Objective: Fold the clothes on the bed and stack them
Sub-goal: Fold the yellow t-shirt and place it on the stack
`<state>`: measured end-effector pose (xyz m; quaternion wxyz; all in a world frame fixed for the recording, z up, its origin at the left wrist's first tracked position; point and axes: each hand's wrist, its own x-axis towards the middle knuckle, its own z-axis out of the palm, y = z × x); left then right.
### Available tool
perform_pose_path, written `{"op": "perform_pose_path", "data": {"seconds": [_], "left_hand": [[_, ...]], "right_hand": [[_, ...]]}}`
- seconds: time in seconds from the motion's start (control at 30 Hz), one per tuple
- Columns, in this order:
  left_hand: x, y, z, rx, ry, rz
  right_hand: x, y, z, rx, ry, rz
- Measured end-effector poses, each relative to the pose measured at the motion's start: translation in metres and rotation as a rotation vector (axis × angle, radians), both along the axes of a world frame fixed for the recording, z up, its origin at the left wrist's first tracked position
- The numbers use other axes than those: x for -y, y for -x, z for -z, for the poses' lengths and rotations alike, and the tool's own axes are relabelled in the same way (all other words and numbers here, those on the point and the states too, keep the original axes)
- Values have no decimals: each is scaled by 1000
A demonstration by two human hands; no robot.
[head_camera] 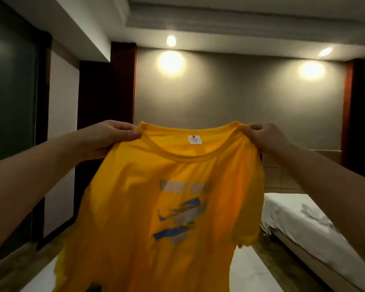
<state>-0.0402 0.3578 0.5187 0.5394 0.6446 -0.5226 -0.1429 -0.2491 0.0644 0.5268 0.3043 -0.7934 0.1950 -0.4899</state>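
A yellow T-shirt (173,207) with a grey and blue print hangs in the air in front of me, spread out, neck opening up and a white label showing inside the collar. My left hand (110,137) pinches its left shoulder beside the collar. My right hand (263,137) pinches the right shoulder at the same height. The shirt's lower part hangs down over the white bed (247,275) below me and hides most of it. A small dark thing shows at the shirt's bottom edge; I cannot tell what it is.
A second bed (299,216) with a rumpled white sheet stands to the right, a strip of floor (282,264) between the two. A dark glass partition (11,91) runs along the left. The grey wall ahead carries bright lamps.
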Motion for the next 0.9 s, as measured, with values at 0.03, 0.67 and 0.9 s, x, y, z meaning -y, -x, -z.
{"op": "perform_pose_path", "data": {"seconds": [0.03,0.67,0.9], "left_hand": [[2,0,-8,20,11,-26],[35,-22,-20,86,-136,100],[51,-17,-12,220,-251,17]], "right_hand": [[3,-1,-6,14,-90,-61],[35,27,-24,-157,-261,-207],[45,22,-4,-169,-404,-266]]}}
